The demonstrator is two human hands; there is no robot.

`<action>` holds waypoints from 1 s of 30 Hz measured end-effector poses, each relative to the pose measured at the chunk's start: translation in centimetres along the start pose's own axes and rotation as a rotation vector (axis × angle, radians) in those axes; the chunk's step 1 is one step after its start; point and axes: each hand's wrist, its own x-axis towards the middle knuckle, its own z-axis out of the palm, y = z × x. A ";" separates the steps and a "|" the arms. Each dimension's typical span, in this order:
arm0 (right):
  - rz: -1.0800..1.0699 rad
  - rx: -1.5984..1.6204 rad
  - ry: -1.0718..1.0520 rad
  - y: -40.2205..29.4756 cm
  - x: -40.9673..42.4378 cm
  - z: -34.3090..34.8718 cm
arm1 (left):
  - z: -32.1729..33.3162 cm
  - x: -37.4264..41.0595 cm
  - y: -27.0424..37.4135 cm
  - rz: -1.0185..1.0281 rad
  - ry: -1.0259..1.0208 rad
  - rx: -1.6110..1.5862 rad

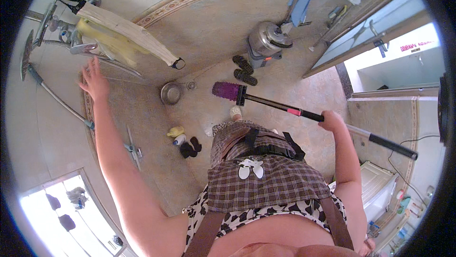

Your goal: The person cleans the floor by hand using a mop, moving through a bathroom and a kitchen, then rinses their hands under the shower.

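Observation:
My right hand (331, 121) is closed around the dark handle of a mop (274, 104). The mop reaches across the floor to a purple chenille head (227, 91). Its silver and black handle end sticks out to the right behind my hand. My left hand (94, 80) is raised on the left with fingers spread and holds nothing. In the picture it is just below the metal mixer tap (83, 47) on the wall; whether they touch I cannot tell. A long cream-coloured folded item (128, 31) and yellow material (110, 40) hang beside the tap.
A metal basin (171, 93) stands by a floor drain (191, 85). Dark slippers (245, 71) lie near a lidded metal pot (269, 38) on a grey stool (263, 59). Bottles (180, 139) and black footwear (190, 147) line the left wall. A door (370, 36) stands ajar at right.

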 end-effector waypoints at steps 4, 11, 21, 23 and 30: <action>-0.077 -0.125 0.181 -0.3 -3.7 -4.4 | 2.3 -7.4 9.1 0.126 -0.893 -0.156; -0.366 -0.397 0.567 -3.7 -8.6 -7.8 | -13.7 -28.1 39.5 1.249 -0.322 -1.446; -0.343 -0.011 1.436 6.6 -19.1 -2.5 | -26.3 -37.2 50.4 1.568 -0.480 -1.298; -0.062 0.520 1.805 8.8 -19.4 -1.3 | -30.0 -38.6 50.7 1.529 -0.542 -1.155; -0.234 1.871 1.625 15.0 -19.9 -0.7 | -42.4 -45.1 52.7 1.809 -0.569 -1.071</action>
